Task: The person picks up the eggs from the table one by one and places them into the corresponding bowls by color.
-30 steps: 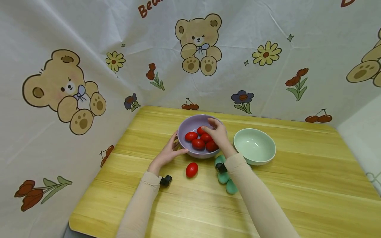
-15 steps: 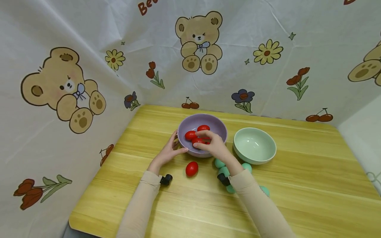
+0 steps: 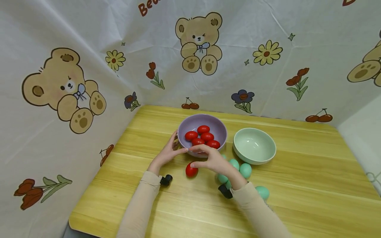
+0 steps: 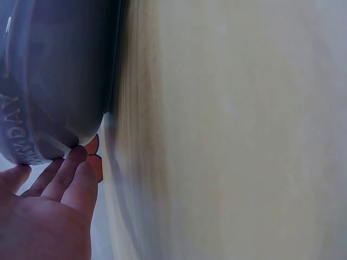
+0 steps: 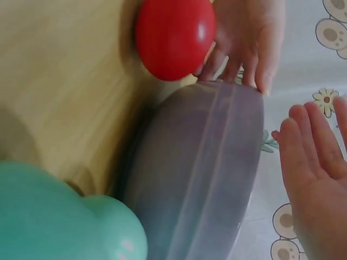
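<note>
A purple bowl (image 3: 218, 127) holds several red eggs (image 3: 203, 129). My left hand (image 3: 166, 154) touches its left side with nearly straight fingers, the thumb at the front rim; the left wrist view shows these fingertips against the bowl's outer wall (image 4: 65, 70). One loose red egg (image 3: 190, 172) lies on the table in front of the bowl. My right hand (image 3: 212, 160) hovers just over and to the right of that egg, thumb and fingers spread apart. In the right wrist view the right hand (image 5: 320, 168) holds nothing, and the egg (image 5: 174, 38) sits beyond the bowl.
A pale green bowl (image 3: 254, 143) with nothing in it stands right of the purple one. Several green eggs (image 3: 245, 170) lie near my right wrist, partly hidden by it; one (image 3: 262, 192) is set apart. A printed cloth (image 3: 166, 39) hangs behind the wooden table (image 3: 312, 172).
My right hand has withdrawn from inside the purple bowl, coming toward me and down to the loose red egg. More green eggs show beside the right wrist. The left hand stays put.
</note>
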`<state>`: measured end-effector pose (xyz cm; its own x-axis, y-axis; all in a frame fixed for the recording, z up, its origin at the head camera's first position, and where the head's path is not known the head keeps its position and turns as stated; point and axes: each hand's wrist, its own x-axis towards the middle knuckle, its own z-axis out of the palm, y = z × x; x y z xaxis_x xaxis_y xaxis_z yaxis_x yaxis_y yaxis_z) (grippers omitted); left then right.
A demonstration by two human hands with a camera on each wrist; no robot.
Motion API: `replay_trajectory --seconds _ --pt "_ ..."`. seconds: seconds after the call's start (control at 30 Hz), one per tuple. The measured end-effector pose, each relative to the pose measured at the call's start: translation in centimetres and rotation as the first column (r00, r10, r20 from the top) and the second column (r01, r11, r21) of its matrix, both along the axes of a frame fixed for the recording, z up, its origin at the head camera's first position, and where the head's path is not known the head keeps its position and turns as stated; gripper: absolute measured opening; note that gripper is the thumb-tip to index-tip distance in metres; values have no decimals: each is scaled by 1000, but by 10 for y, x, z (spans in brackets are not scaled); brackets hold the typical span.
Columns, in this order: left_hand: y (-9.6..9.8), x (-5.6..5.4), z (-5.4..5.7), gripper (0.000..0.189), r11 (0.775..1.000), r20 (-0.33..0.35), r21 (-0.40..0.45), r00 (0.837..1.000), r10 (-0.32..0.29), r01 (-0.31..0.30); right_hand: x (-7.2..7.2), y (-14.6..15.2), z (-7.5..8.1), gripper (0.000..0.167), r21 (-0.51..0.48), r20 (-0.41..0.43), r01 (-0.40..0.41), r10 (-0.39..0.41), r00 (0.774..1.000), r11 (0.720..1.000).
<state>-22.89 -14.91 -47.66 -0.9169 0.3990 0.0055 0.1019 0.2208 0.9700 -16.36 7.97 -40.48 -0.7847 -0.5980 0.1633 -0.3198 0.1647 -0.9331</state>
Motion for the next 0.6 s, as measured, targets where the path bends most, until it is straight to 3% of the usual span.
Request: replay_trajectory --seconds 0.13,0.3,0.6 --pt "1 4 10 94 1000 5 4 1000 -13 13 -3 0 -19 55 137 -55 -40 48 997 990" --pt "1 2 9 94 999 4 28 1000 -22 22 -2 0 -28 58 265 -84 -70 95 992 962" --pt "1 -5 -13 94 999 -15 5 999 43 -43 -1 -6 -42 63 326 -66 -71 97 993 943"
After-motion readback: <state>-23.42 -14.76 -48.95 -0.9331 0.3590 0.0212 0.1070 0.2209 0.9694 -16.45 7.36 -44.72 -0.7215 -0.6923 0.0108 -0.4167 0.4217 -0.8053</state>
